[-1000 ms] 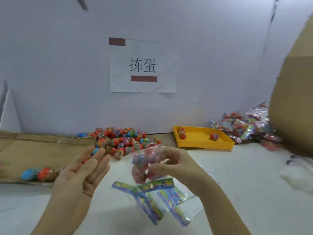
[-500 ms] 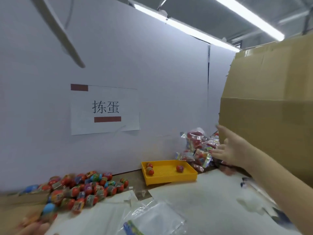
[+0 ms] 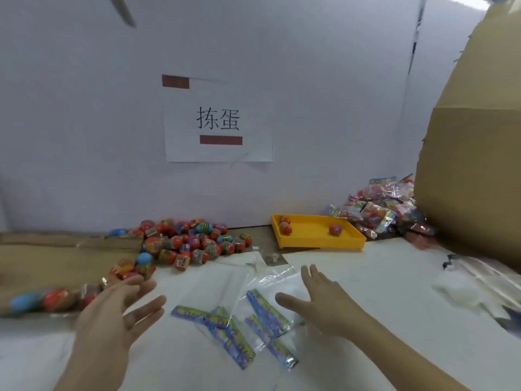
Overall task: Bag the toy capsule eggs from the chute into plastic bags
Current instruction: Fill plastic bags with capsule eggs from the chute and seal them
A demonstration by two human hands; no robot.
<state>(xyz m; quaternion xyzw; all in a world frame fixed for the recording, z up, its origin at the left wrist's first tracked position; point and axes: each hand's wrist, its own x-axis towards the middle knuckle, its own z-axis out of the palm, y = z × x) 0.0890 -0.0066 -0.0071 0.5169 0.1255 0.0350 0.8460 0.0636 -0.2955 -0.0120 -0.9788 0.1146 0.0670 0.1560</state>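
Observation:
Several red and blue toy capsule eggs (image 3: pixel 186 241) lie heaped at the mouth of the cardboard chute (image 3: pixel 50 258) on the left. Empty clear plastic bags with colourful header strips (image 3: pixel 239 328) are spread on the white table between my hands. My left hand (image 3: pixel 118 314) hovers palm-up and empty, fingers spread, near the lowest eggs. My right hand (image 3: pixel 318 300) is over the right edge of the bags, fingers straight, holding nothing. A pile of filled bags (image 3: pixel 383 210) sits at the back right.
A yellow tray (image 3: pixel 318 235) with three eggs stands behind the bags. A large cardboard box (image 3: pixel 473 170) rises on the right. A white wall with a paper sign (image 3: pixel 218 122) closes the back. Crumpled plastic (image 3: pixel 465 292) lies at the right.
My right hand held a filled bag, reached to the pile at the back right, and has come back empty over the bags. My left hand stays open near the eggs.

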